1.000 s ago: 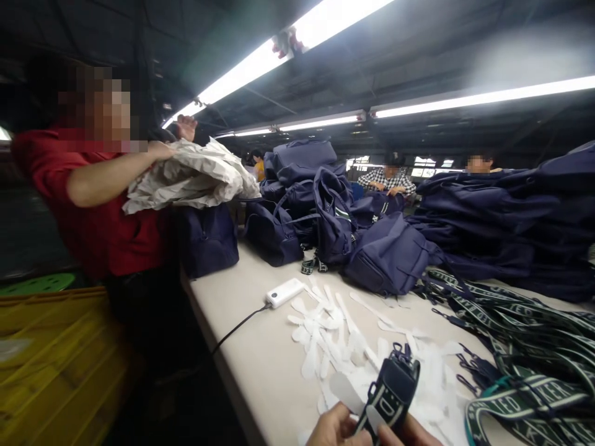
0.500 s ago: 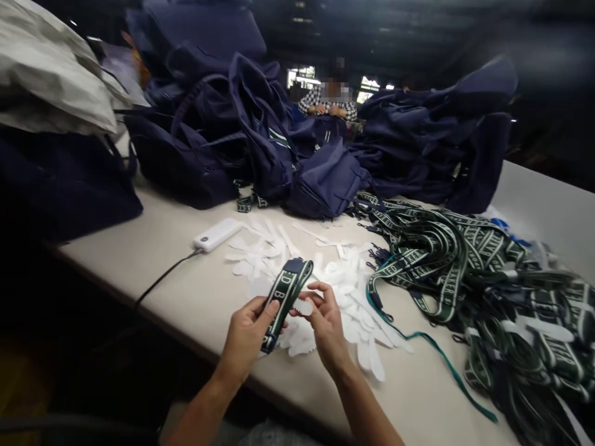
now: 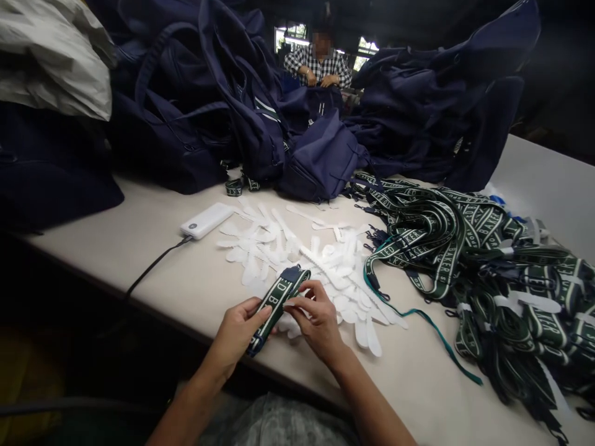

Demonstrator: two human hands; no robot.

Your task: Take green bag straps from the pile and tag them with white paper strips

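A folded dark green strap (image 3: 281,290) with white lettering and pale edge stripes lies in my left hand (image 3: 239,331). My left thumb presses on its face and the fingers go round behind it. My right hand (image 3: 318,319) is at the strap's right side, thumb and forefinger pinched together against its edge. What sits between those fingertips is too small and covered to make out. Beneath and beyond both hands spreads a loose heap of white strips (image 3: 337,272), some with toothed edges and rounded ends.
Lettered straps (image 3: 446,241) are heaped to the right, with bundled straps (image 3: 534,316) and a teal cord (image 3: 434,331) nearby. A white power bank (image 3: 207,220) with a black cable lies left. Navy bags (image 3: 320,155) line the back; a person in a checked shirt (image 3: 341,71) is beyond.
My right hand has turned, bringing its fingertips against the strap. The white toothed strip end that showed in its fingers is hidden. The view has tilted slightly down.
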